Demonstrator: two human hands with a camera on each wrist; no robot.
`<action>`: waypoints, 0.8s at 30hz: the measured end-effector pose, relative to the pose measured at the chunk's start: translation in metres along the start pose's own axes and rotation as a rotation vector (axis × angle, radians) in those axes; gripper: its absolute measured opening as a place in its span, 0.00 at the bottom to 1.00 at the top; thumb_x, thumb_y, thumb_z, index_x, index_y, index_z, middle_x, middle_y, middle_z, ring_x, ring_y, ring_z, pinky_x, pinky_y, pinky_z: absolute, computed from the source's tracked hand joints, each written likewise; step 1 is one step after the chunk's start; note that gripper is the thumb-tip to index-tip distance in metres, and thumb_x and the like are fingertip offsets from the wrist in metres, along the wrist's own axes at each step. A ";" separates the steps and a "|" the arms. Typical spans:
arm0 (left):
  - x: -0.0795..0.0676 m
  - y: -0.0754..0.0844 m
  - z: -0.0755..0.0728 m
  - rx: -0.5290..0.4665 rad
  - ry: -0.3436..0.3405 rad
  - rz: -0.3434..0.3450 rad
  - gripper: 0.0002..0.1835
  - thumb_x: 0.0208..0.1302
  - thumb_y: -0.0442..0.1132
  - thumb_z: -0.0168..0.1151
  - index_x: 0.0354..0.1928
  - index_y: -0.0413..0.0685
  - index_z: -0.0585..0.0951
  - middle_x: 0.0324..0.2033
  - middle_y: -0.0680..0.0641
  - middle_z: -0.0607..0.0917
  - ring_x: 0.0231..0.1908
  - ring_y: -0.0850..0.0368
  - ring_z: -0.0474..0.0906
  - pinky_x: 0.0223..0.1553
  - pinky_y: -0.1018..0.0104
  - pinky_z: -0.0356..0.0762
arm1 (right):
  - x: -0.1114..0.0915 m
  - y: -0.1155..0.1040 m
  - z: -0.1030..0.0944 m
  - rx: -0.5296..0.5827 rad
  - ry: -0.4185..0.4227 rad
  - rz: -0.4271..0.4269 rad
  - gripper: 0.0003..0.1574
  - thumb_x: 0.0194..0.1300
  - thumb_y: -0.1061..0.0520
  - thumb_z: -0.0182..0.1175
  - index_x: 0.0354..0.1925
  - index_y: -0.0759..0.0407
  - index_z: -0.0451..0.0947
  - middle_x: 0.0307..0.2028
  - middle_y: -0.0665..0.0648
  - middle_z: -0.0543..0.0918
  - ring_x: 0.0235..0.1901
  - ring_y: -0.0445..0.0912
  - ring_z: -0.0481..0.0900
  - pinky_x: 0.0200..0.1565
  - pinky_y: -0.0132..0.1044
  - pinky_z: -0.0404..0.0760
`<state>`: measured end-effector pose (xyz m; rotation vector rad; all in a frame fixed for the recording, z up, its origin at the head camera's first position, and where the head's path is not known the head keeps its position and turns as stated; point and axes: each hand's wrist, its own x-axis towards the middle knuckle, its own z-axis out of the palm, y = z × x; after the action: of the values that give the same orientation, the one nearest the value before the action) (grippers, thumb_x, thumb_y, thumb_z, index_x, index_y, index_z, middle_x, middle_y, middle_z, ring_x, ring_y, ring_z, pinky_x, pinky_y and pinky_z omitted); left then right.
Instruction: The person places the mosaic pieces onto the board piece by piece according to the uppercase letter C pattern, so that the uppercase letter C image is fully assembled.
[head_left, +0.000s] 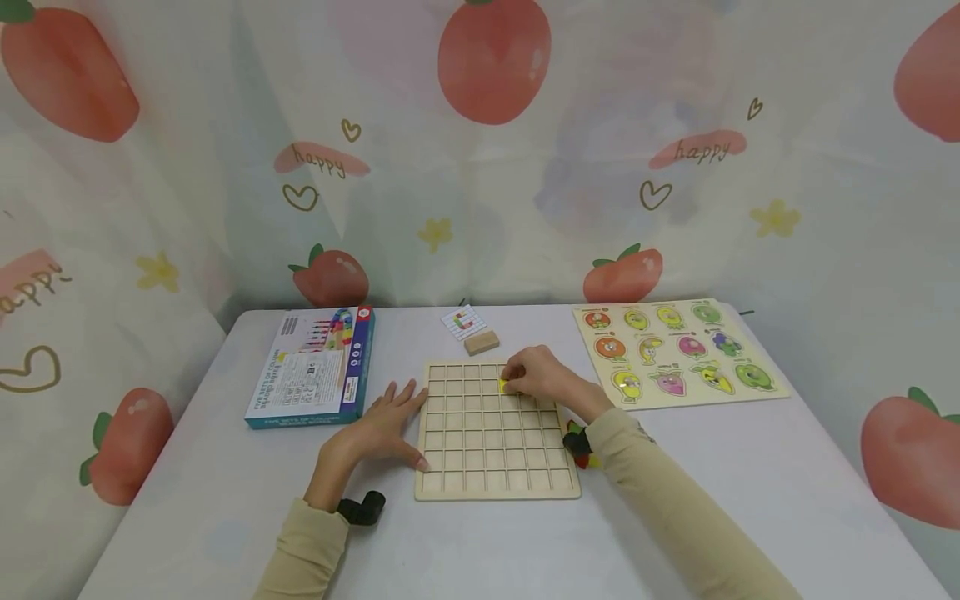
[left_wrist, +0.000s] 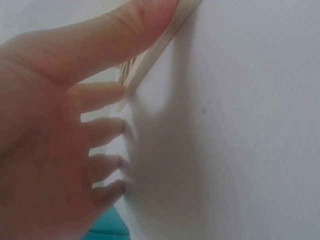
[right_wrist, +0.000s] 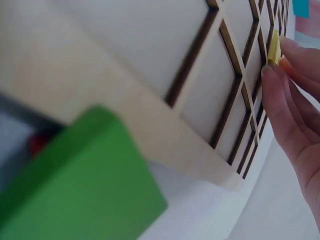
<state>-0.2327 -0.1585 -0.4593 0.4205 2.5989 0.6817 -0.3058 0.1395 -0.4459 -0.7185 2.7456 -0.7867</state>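
A square wooden grid board (head_left: 495,492) lies flat on the table. My right hand (head_left: 538,372) is over its upper right part, pinching a small yellow tile (head_left: 505,386) between thumb and fingers. In the right wrist view the yellow tile (right_wrist: 273,48) stands tilted at the grid's cells. With fingers spread, my left hand (head_left: 382,427) touches the board's left edge; its thumb rests on the lower left rim. Beneath my right wrist, partly hidden, are coloured pieces (head_left: 581,442) beside the board. A green block (right_wrist: 90,185) among them looms near in the right wrist view.
A blue-edged box (head_left: 315,367) lies at the left. Behind the board are a small wooden block (head_left: 482,342) and a card with a coloured grid pattern (head_left: 464,322). A fruit puzzle board (head_left: 675,354) lies at the right. A printed curtain (head_left: 480,192) hangs behind the table.
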 end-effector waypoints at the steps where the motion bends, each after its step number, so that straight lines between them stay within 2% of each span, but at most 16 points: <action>1: 0.000 0.000 0.000 0.002 0.001 -0.001 0.64 0.45 0.53 0.85 0.81 0.50 0.57 0.82 0.42 0.47 0.81 0.35 0.33 0.79 0.35 0.39 | -0.001 0.000 -0.001 0.004 0.002 -0.003 0.06 0.64 0.60 0.72 0.39 0.61 0.90 0.33 0.53 0.89 0.33 0.42 0.79 0.39 0.36 0.82; 6: 0.000 0.000 0.001 0.002 -0.005 -0.009 0.64 0.45 0.53 0.84 0.81 0.51 0.57 0.83 0.42 0.47 0.81 0.35 0.33 0.80 0.36 0.38 | -0.008 0.004 -0.003 0.023 0.027 -0.014 0.06 0.65 0.62 0.70 0.42 0.60 0.89 0.38 0.54 0.90 0.36 0.43 0.81 0.43 0.38 0.83; 15: 0.000 -0.001 0.004 0.000 -0.001 -0.003 0.63 0.45 0.53 0.84 0.81 0.51 0.57 0.83 0.43 0.47 0.81 0.35 0.34 0.79 0.34 0.39 | -0.030 0.014 -0.010 0.049 0.054 -0.034 0.08 0.66 0.61 0.69 0.43 0.60 0.89 0.36 0.52 0.90 0.34 0.41 0.80 0.38 0.33 0.80; 24: -0.002 0.000 0.001 0.006 0.001 -0.005 0.63 0.46 0.53 0.84 0.81 0.50 0.57 0.83 0.42 0.47 0.81 0.35 0.33 0.79 0.35 0.39 | -0.063 0.026 -0.018 0.075 0.027 -0.007 0.07 0.67 0.60 0.68 0.44 0.58 0.88 0.35 0.48 0.89 0.32 0.41 0.78 0.35 0.31 0.78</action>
<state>-0.2309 -0.1585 -0.4590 0.4151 2.6028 0.6725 -0.2676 0.1983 -0.4419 -0.7079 2.7220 -0.9027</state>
